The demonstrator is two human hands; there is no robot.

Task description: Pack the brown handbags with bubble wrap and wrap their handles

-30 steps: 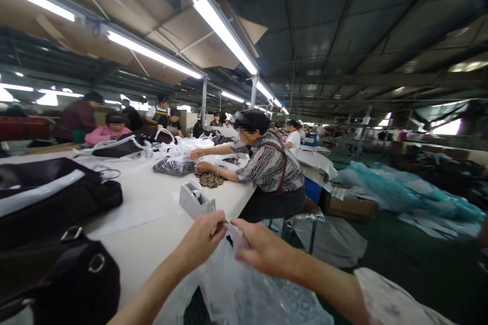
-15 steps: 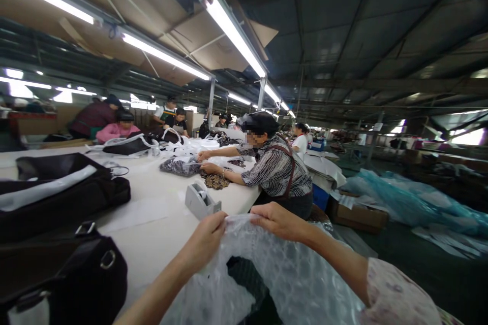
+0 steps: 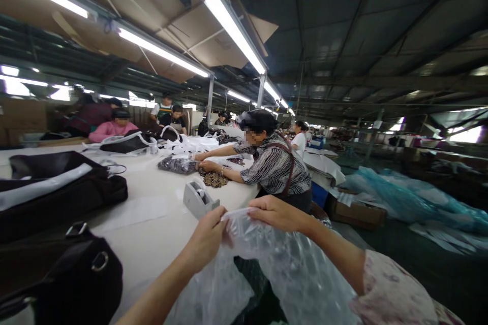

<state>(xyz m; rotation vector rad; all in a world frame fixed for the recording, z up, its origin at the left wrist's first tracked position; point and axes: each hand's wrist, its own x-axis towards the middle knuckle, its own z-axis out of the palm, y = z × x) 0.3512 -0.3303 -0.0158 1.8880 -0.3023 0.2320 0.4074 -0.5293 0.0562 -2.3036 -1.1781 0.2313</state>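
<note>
While the left hand (image 3: 204, 241) pinches one part of the top edge of the bubble wrap (image 3: 305, 269), the right hand (image 3: 280, 213) pinches another part close by. The two hands are near each other but do not touch, and a short bit of the edge runs between them. The left arm comes up from the bottom and leans to the right, with its fingers bent around the edge. The right arm slants up from the low right corner, and its hand sits a little higher, back up and fingers pointing left. A pale sleeve (image 3: 396, 284) with flowers covers that arm near the elbow.

The wrap hangs down below both hands, by the right side of the tabletop (image 3: 152, 256). A dark gap shows between its two hanging parts.

Just past the left hand stands a gray tape holder (image 3: 196, 203). Two black bags, one near (image 3: 72, 274) and one farther back (image 3: 102, 188), lie on the left. Past the tape holder, a person (image 3: 280, 167) in a striped top leans over the tabletop.
</note>
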